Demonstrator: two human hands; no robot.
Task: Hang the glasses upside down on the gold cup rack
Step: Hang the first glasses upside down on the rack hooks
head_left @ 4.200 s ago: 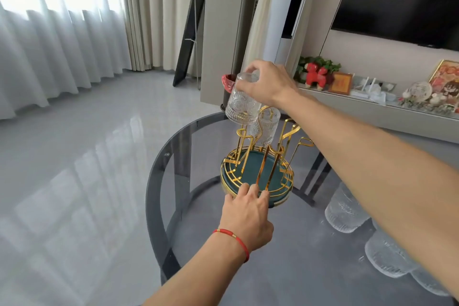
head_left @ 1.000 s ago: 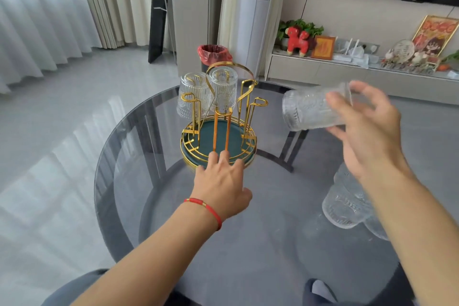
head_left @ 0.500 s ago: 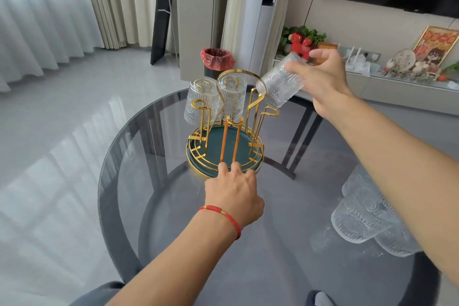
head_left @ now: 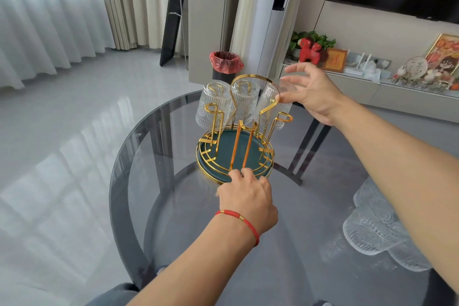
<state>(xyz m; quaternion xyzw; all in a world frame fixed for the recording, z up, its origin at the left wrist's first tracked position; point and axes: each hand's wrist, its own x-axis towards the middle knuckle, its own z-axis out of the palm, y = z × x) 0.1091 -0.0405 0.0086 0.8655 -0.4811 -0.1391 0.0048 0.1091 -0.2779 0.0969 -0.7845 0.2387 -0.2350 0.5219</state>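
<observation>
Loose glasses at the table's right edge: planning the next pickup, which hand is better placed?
Likely the right hand: it's letting go of the third glass, nearer the loose glasses. The left hand steadies the rack.

The rack (head_left: pixel 244 131) is shiny gold metal wire over a matt dark green tray (head_left: pixel 227 150), and the glasses (head_left: pixel 215 107) on it are clear, ribbed and embossed. The round table (head_left: pixel 173 206) has a smooth, smoky glass top that reflects light. The floor (head_left: pixel 62 156) is glossy grey tile.
</observation>
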